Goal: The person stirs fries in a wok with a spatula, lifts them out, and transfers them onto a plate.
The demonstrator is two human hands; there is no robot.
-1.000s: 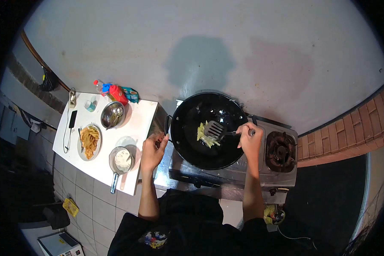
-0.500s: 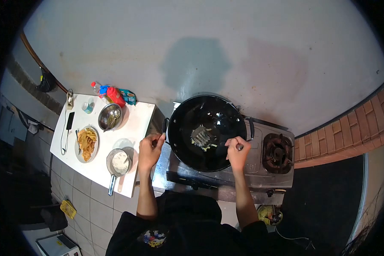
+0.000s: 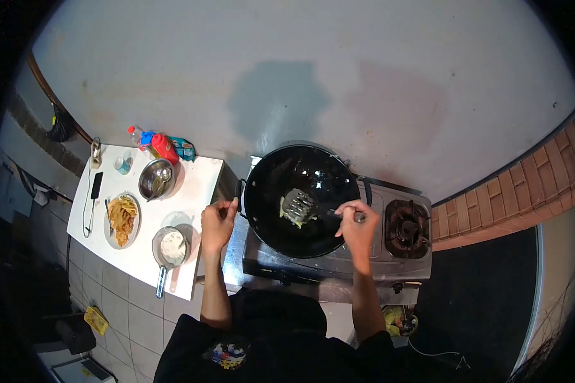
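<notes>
A slotted spatula (image 3: 298, 203) is held by its handle in my closed right hand (image 3: 358, 228), over the right side of the black wok (image 3: 271, 233). The spatula's slotted head lies low in the wok, on small pale-green food pieces (image 3: 292, 219) that show around its edge. At the wok's left side, my left hand (image 3: 218, 225) is closed, with thumb and fingertips at the wok's loop handle (image 3: 239, 191). The wok sits on a steel gas stove (image 3: 380, 246), hiding the burner beneath it.
On the white table (image 3: 201, 175) at left stand a plate of fried food (image 3: 122, 220), a steel bowl (image 3: 156, 179), a saucepan with white batter (image 3: 171, 247) and a red bottle (image 3: 165, 149). A second burner (image 3: 407, 228) lies right of the wok. A wall rises behind.
My right hand and the spatula have shifted slightly right relative to the wok, and the food pieces lie differently around the spatula's head. My left hand stays at the handle. The whole view has shifted slightly.
</notes>
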